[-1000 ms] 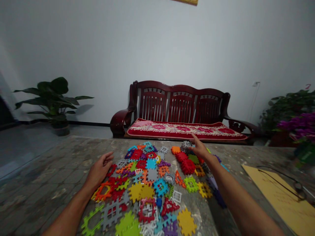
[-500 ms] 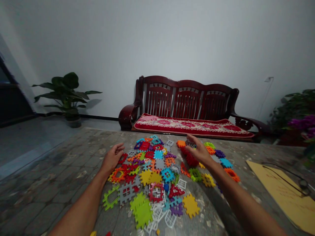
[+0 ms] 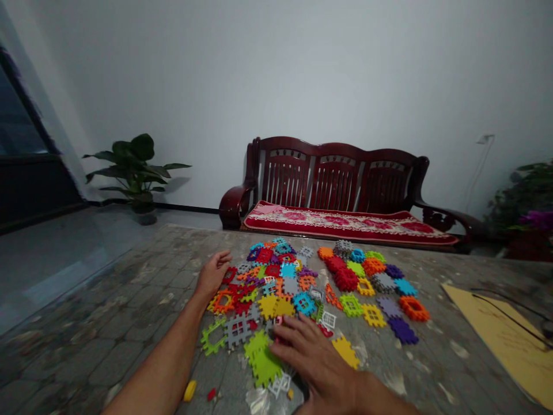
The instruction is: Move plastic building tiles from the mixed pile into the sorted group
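My right hand (image 3: 313,354) is spread palm down over the near part of a pile of plastic interlocking tiles, hiding several of them. Beside its fingertips lie lime green tiles (image 3: 263,358) and a yellow pair of tiles (image 3: 276,307). White lattice pieces (image 3: 280,384) show below the fingers. My left hand (image 3: 213,273) rests at the pile's left edge, fingers loosely extended and apparently holding nothing, near a red frame tile (image 3: 229,275). Across a narrow gap on the right are stacks sorted by colour, with red tiles (image 3: 346,279), a purple tile (image 3: 403,330) and orange frames (image 3: 413,308).
The tiles lie on a grey patterned tabletop (image 3: 142,300). A yellow sheet (image 3: 496,340) with a dark cord (image 3: 512,306) is at the right. Small yellow (image 3: 189,391) and red (image 3: 211,394) bits lie near my left forearm. Behind stands a wooden bench (image 3: 233,204); a potted plant (image 3: 138,161) is left.
My right hand has come from the red stack back toward me, over the near pile, uncovering the sorted stacks. My left hand stays at the pile's edge. The view has shifted slightly left.
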`<move>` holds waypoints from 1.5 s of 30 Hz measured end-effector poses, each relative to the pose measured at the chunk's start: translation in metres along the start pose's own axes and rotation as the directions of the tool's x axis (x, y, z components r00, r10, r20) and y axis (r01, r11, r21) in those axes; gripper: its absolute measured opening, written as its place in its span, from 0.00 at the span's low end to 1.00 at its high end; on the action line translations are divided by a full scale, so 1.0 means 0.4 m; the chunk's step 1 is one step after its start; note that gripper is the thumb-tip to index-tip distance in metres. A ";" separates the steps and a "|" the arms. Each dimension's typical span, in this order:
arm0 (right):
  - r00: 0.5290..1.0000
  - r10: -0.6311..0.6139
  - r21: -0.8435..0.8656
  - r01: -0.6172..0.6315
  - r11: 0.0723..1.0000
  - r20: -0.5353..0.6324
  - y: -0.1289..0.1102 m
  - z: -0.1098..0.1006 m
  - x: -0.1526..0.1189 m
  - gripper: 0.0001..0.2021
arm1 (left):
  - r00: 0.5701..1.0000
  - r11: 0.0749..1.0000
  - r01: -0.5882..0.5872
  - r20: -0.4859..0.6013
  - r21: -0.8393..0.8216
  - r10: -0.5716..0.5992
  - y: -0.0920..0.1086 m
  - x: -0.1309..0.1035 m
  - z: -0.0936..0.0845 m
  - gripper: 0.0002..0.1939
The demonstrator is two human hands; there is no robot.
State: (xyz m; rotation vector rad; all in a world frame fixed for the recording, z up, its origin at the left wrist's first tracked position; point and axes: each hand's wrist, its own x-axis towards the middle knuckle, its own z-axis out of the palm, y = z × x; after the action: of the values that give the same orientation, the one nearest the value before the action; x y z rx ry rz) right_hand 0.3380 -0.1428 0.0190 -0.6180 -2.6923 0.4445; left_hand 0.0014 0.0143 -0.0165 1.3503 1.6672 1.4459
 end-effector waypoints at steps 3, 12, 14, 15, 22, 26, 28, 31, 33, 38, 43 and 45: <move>0.998 0.052 -0.063 -0.053 0.997 -0.027 -0.008 0.013 0.014 0.39 | 1.000 1.000 -0.012 0.006 -0.007 0.012 -0.007 0.003 0.001 0.23; 0.952 0.194 -0.185 -0.241 0.953 -0.237 0.013 0.034 0.068 0.18 | 0.994 0.998 -0.054 0.098 0.042 0.050 -0.021 0.003 0.000 0.27; 0.939 0.209 -0.211 -0.271 0.939 -0.274 0.028 0.031 0.087 0.16 | 0.990 0.993 -0.084 0.121 0.083 0.073 -0.026 0.004 0.001 0.26; 0.931 0.216 -0.219 -0.285 0.933 -0.293 0.036 0.029 0.095 0.16 | 0.988 0.990 -0.101 0.130 0.099 0.088 -0.029 0.005 0.002 0.26; 0.852 0.325 -0.030 -0.369 0.929 -0.410 0.077 -0.003 0.134 0.09 | 0.964 0.944 -0.178 0.240 0.278 0.111 -0.001 -0.015 0.005 0.27; 0.770 0.408 0.071 -0.431 0.899 -0.491 0.121 -0.032 0.151 0.09 | 0.936 0.892 -0.239 0.335 0.384 0.106 0.032 -0.030 0.002 0.30; 0.743 0.452 0.073 -0.482 0.873 -0.494 0.160 -0.047 0.166 0.10 | 0.922 0.870 -0.273 0.370 0.410 0.114 0.042 -0.034 0.002 0.31; 0.721 0.532 0.023 -0.584 0.811 -0.444 0.227 -0.062 0.195 0.15 | 0.901 0.840 -0.328 0.412 0.433 0.139 0.043 -0.034 0.002 0.31; 0.713 0.575 -0.034 -0.639 0.769 -0.400 0.265 -0.065 0.214 0.19 | 0.887 0.820 -0.360 0.436 0.445 0.152 0.039 -0.033 0.002 0.30; 0.768 0.587 -0.096 -0.625 0.775 -0.257 0.294 -0.058 0.227 0.21 | 0.868 0.797 -0.397 0.469 0.455 0.165 0.030 -0.029 0.002 0.26; 0.792 0.553 -0.077 -0.588 0.805 -0.259 0.257 -0.065 0.205 0.18 | 0.877 0.835 -0.371 0.448 0.406 0.172 0.031 -0.022 0.005 0.22; 0.749 0.589 -0.056 -0.631 0.773 -0.304 0.251 -0.076 0.208 0.21 | 0.885 0.866 -0.353 0.428 0.354 0.185 0.028 -0.019 0.005 0.20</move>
State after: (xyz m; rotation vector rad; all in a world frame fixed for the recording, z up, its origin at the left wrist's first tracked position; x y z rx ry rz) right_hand 0.3157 -0.0114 0.0303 -1.5152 -2.2163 0.2725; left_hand 0.0096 0.0073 -0.0079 2.0372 1.6223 0.8869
